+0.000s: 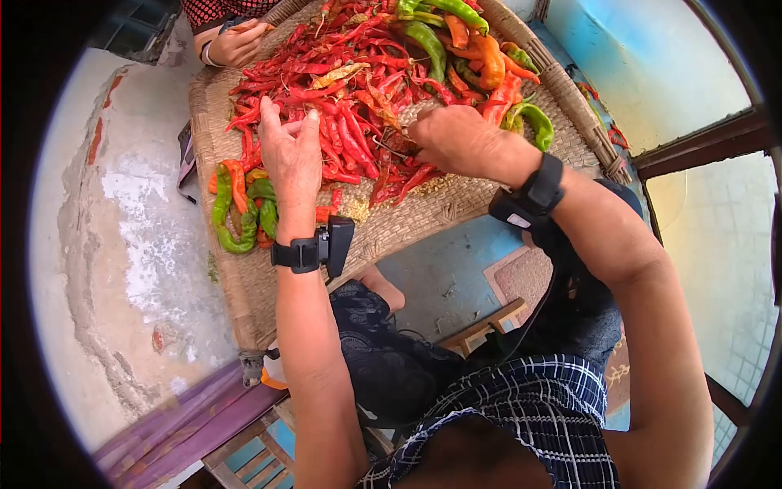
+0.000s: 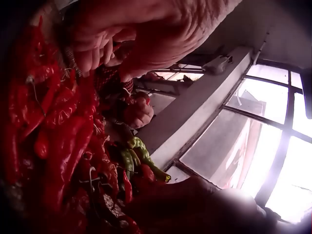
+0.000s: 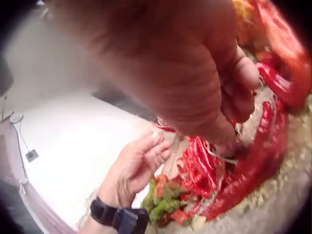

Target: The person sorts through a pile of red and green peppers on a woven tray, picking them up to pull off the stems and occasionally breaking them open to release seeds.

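A large pile of red peppers (image 1: 358, 134) lies on a woven tray (image 1: 244, 285). Over its left part is my left hand (image 1: 293, 155), with its fingers loosely extended and nothing held; the same hand (image 3: 136, 168) shows empty in the right wrist view. At the pile's front right, my right hand (image 1: 468, 143) has its fingers curled down and pinches a dark, shrivelled pepper (image 1: 397, 143) near its stem. The right hand (image 3: 195, 87) hides most of that grip in the right wrist view. Red peppers (image 2: 63, 141) fill the left of the left wrist view.
Green and orange peppers (image 1: 491, 61) lie at the tray's back right, with another small group (image 1: 236, 204) at its left edge. Another person's hand (image 1: 236, 45) is at the back left. Pale seeds (image 1: 356, 210) are scattered along the front, and a window frame (image 1: 705, 143) stands right.
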Demonstrator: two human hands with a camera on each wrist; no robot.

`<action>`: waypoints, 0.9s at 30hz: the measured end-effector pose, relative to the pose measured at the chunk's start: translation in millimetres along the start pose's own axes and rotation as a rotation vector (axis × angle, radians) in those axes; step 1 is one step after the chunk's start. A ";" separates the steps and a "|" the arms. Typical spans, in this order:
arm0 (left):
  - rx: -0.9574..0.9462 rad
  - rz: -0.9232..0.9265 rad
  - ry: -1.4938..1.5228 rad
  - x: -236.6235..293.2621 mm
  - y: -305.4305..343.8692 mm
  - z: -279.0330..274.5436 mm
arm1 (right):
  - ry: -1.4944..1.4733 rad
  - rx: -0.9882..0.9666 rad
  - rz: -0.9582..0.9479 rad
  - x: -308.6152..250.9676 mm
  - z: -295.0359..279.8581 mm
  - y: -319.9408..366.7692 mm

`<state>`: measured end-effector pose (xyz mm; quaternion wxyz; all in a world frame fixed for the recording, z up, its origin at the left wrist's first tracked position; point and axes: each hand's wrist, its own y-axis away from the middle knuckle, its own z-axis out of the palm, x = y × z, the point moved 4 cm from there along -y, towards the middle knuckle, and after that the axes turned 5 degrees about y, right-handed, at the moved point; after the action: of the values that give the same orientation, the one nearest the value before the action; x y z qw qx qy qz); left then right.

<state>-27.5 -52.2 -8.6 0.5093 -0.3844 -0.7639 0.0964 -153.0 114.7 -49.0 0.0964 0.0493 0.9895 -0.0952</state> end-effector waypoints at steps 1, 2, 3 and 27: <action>-0.001 0.001 0.000 1.2 2.2 1.1 | 0.000 0.001 0.001 -3.4 2.0 -4.7; -0.081 -0.035 0.039 1.2 6.9 5.8 | 0.052 -0.057 0.041 -5.4 7.9 -9.8; -0.161 -0.069 0.076 5.1 10.3 9.8 | 0.105 -0.114 0.080 -5.4 11.5 -12.4; -0.163 0.158 -0.182 23.3 7.3 10.2 | -0.621 0.145 0.002 11.2 3.4 -27.6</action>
<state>-36.9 -28.7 -0.9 0.3957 -0.4730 -0.7797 0.1085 -166.5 87.9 -49.6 0.3904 0.0257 0.9033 -0.1759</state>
